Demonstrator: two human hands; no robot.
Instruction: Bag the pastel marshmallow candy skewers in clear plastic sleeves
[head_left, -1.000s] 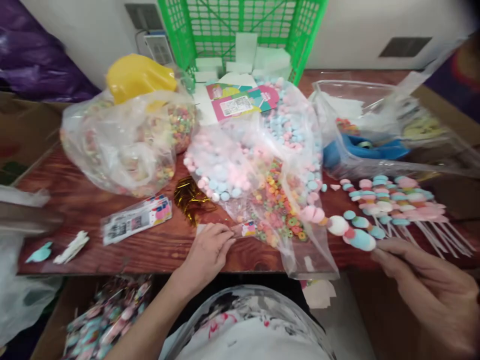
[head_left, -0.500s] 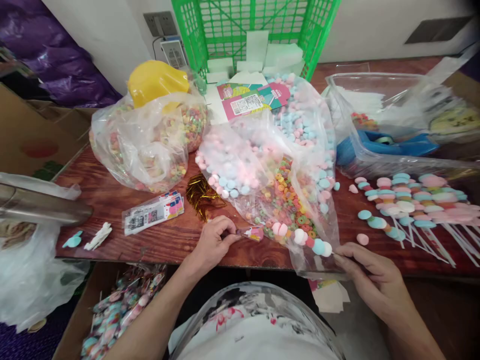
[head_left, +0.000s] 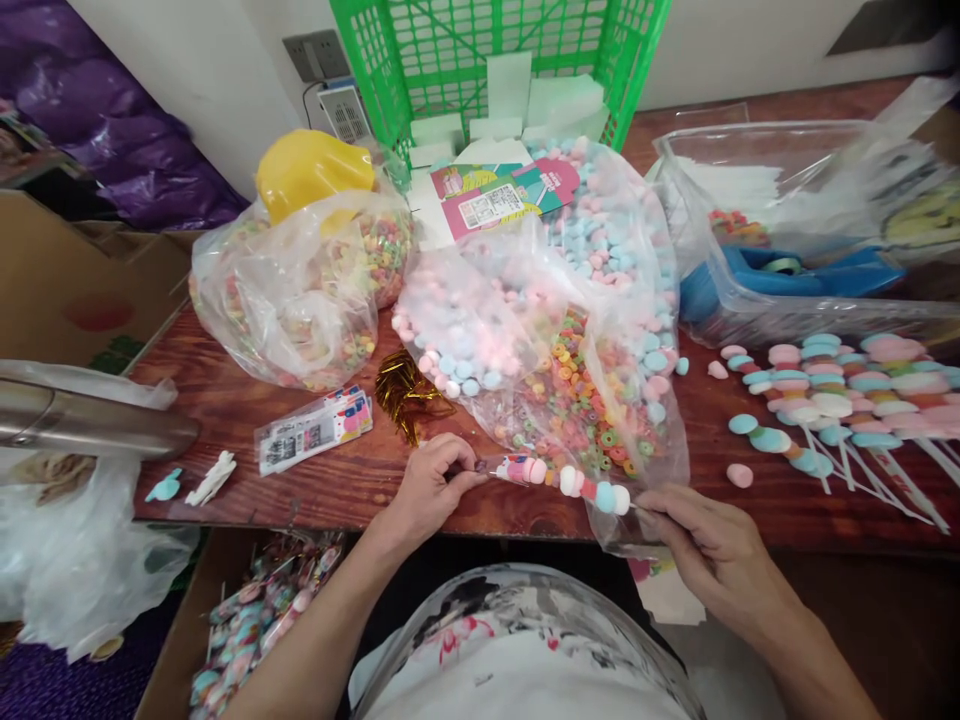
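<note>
My left hand [head_left: 439,485] pinches the closed-looking left end of a small clear wrapper [head_left: 514,467] with a pink and blue print. From the right, my right hand [head_left: 701,540] grips the white stick of a marshmallow skewer [head_left: 616,499], strung with pink, white and blue marshmallows and orange and red rings. The skewer lies level above the table's front edge, its far tip at the wrapper's printed part. How much of it is inside the clear film is hard to make out. Behind it lies an open bag of colourful ring candies [head_left: 577,395].
Flat printed wrappers [head_left: 315,435] and gold twist ties [head_left: 401,385] lie left. Finished-looking skewers [head_left: 847,385] are piled right, before a clear bin [head_left: 757,312] with a blue tape dispenser [head_left: 825,278]. A green crate [head_left: 630,90] stands behind. Wrapped skewers fill a box [head_left: 176,610] below.
My right hand has moved left with the skewer, bringing its tip up to the wrapper's printed part. My left hand keeps its pinch. The view has shifted slightly.
</note>
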